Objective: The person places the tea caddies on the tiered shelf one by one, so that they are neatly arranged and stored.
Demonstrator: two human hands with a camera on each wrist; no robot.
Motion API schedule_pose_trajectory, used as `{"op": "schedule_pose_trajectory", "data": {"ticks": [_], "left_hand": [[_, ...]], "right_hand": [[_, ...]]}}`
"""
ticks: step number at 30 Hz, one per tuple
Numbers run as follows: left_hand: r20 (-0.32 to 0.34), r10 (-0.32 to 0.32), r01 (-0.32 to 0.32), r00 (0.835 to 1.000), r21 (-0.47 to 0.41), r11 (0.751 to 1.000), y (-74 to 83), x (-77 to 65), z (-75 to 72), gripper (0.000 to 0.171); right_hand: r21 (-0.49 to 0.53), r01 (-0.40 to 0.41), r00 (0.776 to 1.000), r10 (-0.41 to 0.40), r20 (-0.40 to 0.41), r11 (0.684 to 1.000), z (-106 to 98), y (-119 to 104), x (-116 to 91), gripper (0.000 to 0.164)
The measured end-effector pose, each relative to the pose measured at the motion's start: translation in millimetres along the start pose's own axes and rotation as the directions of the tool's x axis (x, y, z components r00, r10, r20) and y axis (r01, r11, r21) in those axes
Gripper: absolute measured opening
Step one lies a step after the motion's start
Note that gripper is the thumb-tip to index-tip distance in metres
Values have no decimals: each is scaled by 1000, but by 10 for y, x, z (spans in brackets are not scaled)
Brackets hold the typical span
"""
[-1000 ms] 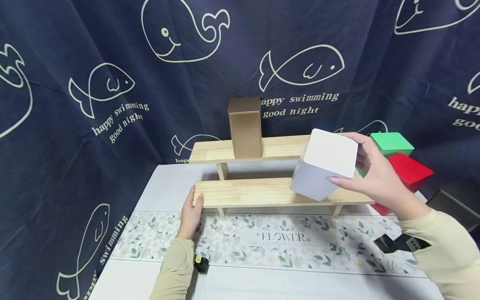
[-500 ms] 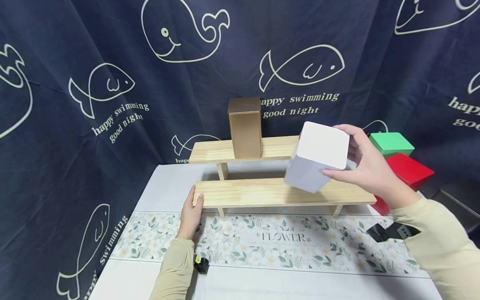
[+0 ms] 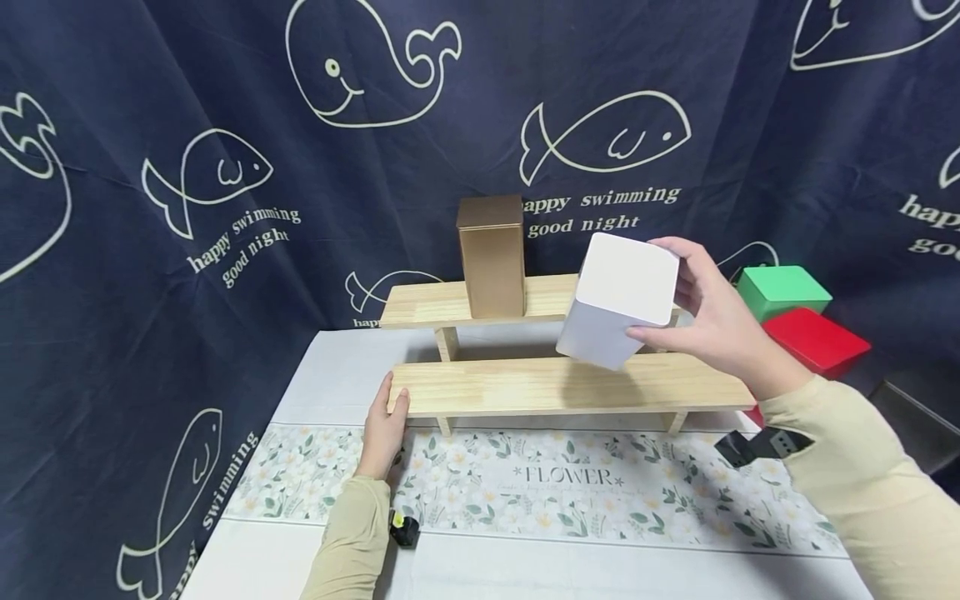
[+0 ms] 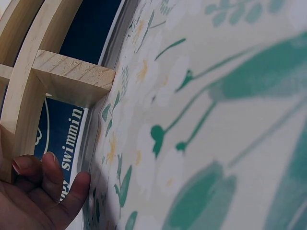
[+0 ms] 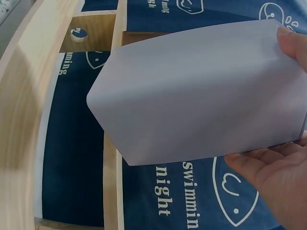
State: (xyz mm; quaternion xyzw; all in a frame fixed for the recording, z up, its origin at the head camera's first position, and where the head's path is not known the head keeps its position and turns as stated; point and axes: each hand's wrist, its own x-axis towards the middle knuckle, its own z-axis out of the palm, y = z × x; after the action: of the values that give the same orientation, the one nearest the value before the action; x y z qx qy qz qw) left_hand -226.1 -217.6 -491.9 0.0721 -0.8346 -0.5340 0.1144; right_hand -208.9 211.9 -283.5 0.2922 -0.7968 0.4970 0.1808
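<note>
My right hand [image 3: 712, 321] grips a tall white box [image 3: 630, 279] across its upper part, thumb on the near side and fingers behind. The box hangs tilted in the air in front of the upper tier of a two-tier wooden shelf [image 3: 487, 387]. In the right wrist view, the smooth side of the white box [image 5: 201, 96] spans the middle, its lower end apart from the boards. My left hand [image 3: 382, 433] holds the left end of the lower board; in the left wrist view its fingers [image 4: 52, 175] curl beside the wood. A brown-gold box [image 3: 492, 271] stands upright on the upper tier.
At the right lie a green box [image 3: 783, 290], a red box [image 3: 817, 340] and a dark box [image 3: 915, 425]. A floral runner [image 3: 562, 492] crosses the white table in front of the shelf. Behind hangs a dark blue curtain [image 3: 420, 167] with fish drawings.
My right hand has carried the white box left and slightly up, away from the lower board. The left hand keeps its place on the shelf end.
</note>
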Motion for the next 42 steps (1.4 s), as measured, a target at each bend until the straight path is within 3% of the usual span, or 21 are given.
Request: {"op": "schedule_pose_trajectory", "data": {"ticks": [12, 22, 28, 42], "left_hand": [[12, 7, -6, 1000, -29, 1000, 35, 3, 6, 59], [8, 8, -8, 1000, -10, 1000, 46, -1, 14, 58], [1, 10, -10, 1000, -19, 1000, 40, 12, 19, 58], [-8, 15, -15, 1000, 8, 1000, 13, 13, 2, 59]], "right_hand": [[30, 55, 998, -55, 11, 998, 85, 57, 134, 104], [75, 27, 1000, -27, 4, 997, 174, 114, 244, 101], [104, 53, 999, -54, 6, 993, 201, 127, 314, 102], [98, 31, 999, -31, 7, 995, 305, 225, 436, 99]]}}
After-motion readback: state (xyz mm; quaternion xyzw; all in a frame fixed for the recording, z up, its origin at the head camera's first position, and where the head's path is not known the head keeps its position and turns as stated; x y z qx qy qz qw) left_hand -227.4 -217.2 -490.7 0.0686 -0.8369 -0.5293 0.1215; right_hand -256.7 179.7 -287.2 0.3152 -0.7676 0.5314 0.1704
